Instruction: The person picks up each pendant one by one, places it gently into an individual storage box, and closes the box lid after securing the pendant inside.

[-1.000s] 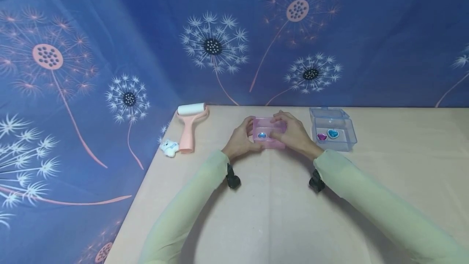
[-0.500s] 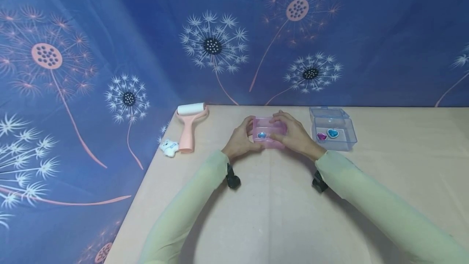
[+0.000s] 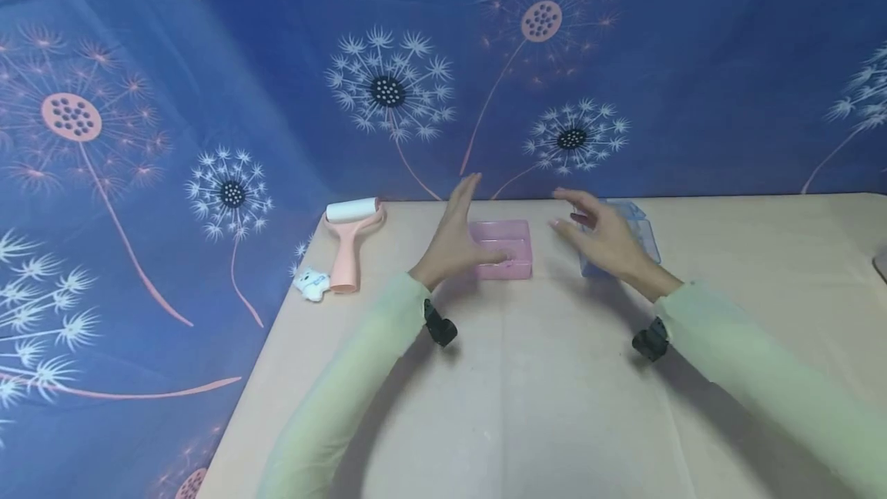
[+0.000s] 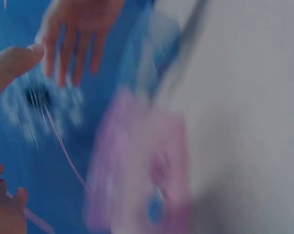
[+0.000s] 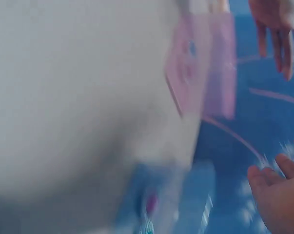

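My left hand (image 3: 453, 241) is raised at the left side of an open pink plastic box (image 3: 520, 271), its fingers straight and its thumb over the box in the head view. A blue gem (image 4: 155, 210) shows blurred inside that box. My right hand (image 3: 610, 241) hovers in front of an open clear blue plastic box (image 3: 646, 236), fingers spread and loosely bent, holding nothing. A purple gem (image 5: 150, 202) lies in the blue box, which the right hand mostly hides in the head view. Both wrist views are blurred.
A peach-handled lint roller (image 3: 344, 256) with a white roll lies at the table's back left. Beside it sits a small white plush-like figure (image 3: 312, 284). Blue dandelion-print cloth (image 3: 277, 83) hangs behind the table (image 3: 540, 406). A dark object (image 3: 881, 262) shows at the right edge.
Both hands have let go of the pink box. The left has lifted slightly with its fingers extended; the right has moved right, over the blue box. The head view has shifted slightly.
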The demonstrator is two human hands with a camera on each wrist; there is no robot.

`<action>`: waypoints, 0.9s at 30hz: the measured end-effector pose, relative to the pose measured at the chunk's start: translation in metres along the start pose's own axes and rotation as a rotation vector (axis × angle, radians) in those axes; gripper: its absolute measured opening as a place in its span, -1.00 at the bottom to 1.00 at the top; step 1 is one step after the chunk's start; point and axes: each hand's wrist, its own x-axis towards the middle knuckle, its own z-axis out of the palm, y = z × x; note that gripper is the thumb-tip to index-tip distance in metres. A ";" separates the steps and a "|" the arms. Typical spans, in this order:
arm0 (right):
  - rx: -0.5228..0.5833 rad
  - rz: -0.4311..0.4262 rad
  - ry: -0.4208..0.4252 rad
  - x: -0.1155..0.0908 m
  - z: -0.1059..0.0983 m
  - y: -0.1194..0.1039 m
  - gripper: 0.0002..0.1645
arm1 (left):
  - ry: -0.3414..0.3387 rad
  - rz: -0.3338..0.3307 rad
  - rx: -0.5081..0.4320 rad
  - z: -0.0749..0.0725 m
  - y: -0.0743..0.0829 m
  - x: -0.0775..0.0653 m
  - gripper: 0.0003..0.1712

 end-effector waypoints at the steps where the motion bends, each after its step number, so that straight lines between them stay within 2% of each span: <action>1: -0.011 0.002 0.026 -0.003 -0.011 0.000 -0.36 | 0.000 0.025 -0.001 0.002 0.013 0.001 0.47; 5: -0.071 0.054 0.120 -0.015 -0.050 0.002 -0.33 | -0.062 0.108 -0.008 0.024 0.057 0.001 0.47; 7: -0.104 0.084 0.159 -0.019 -0.064 0.009 -0.31 | -0.108 0.103 -0.025 0.042 0.071 0.000 0.47; 9: -0.113 0.121 0.194 -0.020 -0.074 0.019 -0.28 | -0.134 0.078 -0.056 0.061 0.077 0.002 0.47; 12: -0.040 0.203 0.225 -0.016 -0.079 0.044 -0.23 | -0.112 0.024 -0.117 0.088 0.073 0.006 0.40; 16: 0.070 0.382 0.232 -0.007 -0.076 0.071 -0.11 | -0.016 -0.027 -0.176 0.121 0.058 0.013 0.28; 18: 0.105 0.463 0.213 -0.003 -0.072 0.078 -0.07 | 0.040 -0.063 -0.177 0.133 0.053 0.016 0.24; 20: 0.114 0.509 0.175 0.000 -0.066 0.077 -0.04 | 0.081 -0.109 -0.186 0.141 0.049 0.019 0.20; 24: 0.175 0.520 0.104 0.004 -0.059 0.072 -0.06 | 0.108 -0.196 -0.189 0.153 0.042 0.024 0.13; 27: 0.208 0.527 0.089 0.004 -0.060 0.070 -0.08 | 0.106 -0.225 -0.185 0.159 0.038 0.026 0.10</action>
